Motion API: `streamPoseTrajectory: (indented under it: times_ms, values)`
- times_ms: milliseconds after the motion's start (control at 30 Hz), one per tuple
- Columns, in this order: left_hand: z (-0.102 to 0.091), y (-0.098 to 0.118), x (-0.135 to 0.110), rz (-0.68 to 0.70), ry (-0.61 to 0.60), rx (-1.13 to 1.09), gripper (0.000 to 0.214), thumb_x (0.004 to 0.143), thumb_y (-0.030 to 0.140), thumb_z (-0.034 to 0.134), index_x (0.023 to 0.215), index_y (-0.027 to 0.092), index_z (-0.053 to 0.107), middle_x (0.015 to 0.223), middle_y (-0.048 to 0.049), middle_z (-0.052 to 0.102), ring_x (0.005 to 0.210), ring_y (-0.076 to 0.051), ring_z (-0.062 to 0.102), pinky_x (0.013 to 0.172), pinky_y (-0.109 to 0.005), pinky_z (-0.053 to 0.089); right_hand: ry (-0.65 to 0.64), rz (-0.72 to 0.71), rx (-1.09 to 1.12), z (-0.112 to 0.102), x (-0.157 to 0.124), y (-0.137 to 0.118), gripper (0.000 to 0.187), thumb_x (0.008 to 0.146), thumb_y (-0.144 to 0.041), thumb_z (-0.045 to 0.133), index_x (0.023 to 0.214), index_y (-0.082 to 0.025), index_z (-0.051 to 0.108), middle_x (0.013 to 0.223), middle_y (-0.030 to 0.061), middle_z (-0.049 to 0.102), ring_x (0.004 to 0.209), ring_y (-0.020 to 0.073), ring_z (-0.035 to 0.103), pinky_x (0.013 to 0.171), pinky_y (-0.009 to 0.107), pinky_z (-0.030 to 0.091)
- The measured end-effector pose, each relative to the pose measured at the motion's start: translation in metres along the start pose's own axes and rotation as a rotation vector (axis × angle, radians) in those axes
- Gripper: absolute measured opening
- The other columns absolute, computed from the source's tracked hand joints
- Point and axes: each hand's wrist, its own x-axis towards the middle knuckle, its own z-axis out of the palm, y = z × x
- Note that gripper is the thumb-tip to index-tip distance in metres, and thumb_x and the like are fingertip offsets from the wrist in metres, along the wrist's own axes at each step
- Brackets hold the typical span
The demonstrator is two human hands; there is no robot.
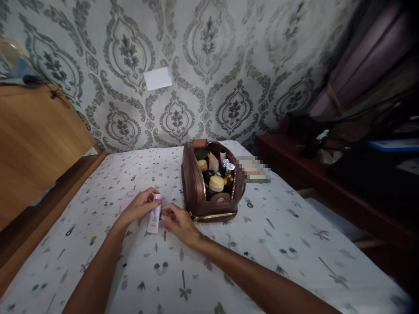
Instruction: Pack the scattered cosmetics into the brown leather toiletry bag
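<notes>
My left hand (136, 208) and my right hand (178, 222) meet over a small pink and white tube (154, 218) that stands on the patterned bedsheet (294, 244). The left fingers pinch the tube's pink cap. The right fingers curl against its side lower down. A brown leather toiletry bag (196, 192) lies open just right of my hands, packed with several jars, bottles and tubes. A flat pale pink item (130, 198) lies on the sheet behind my left hand, partly hidden.
A wooden headboard (36, 144) runs along the left edge of the bed. Patterned wallpaper with a white card (157, 78) is behind. A dark wooden bench (327, 183) with bags and clutter stands to the right. A blurred flat object (252, 169) lies beyond the bag.
</notes>
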Motion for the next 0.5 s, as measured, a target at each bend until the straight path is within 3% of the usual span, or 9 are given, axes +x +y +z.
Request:
streamPoseTrajectory:
  times_ms: [133, 267, 500]
  values:
    - [0.005, 0.007, 0.001, -0.045, -0.045, -0.255, 0.034, 0.083, 0.043, 0.063, 0.107, 0.021, 0.058, 0.078, 0.003, 0.056, 0.062, -0.011, 0.05, 0.05, -0.02, 0.035, 0.007, 0.025, 0.199, -0.002, 0.001, 0.002, 0.022, 0.09, -0.04, 0.057, 0.099, -0.02, 0.056, 0.076, -0.0013, 0.06, 0.061, 0.0126, 0.061, 0.055, 0.023, 0.047]
    - [0.01, 0.013, 0.002, -0.026, -0.023, -0.417, 0.036, 0.079, 0.043, 0.07, 0.104, 0.019, 0.06, 0.083, 0.0009, 0.058, 0.07, -0.013, 0.054, 0.056, -0.02, 0.041, -0.035, 0.058, 0.329, -0.002, 0.003, 0.002, 0.036, 0.087, -0.052, 0.06, 0.101, -0.02, 0.055, 0.08, -0.0001, 0.062, 0.062, 0.0129, 0.063, 0.053, 0.023, 0.047]
    - [0.013, 0.008, 0.004, 0.006, 0.024, -0.406, 0.031, 0.079, 0.042, 0.071, 0.096, 0.018, 0.062, 0.08, 0.0016, 0.057, 0.062, -0.009, 0.05, 0.051, -0.018, 0.041, -0.075, 0.083, 0.421, -0.003, 0.002, -0.001, 0.047, 0.082, -0.062, 0.064, 0.1, -0.019, 0.057, 0.083, 0.0012, 0.065, 0.059, 0.0117, 0.062, 0.05, 0.022, 0.044]
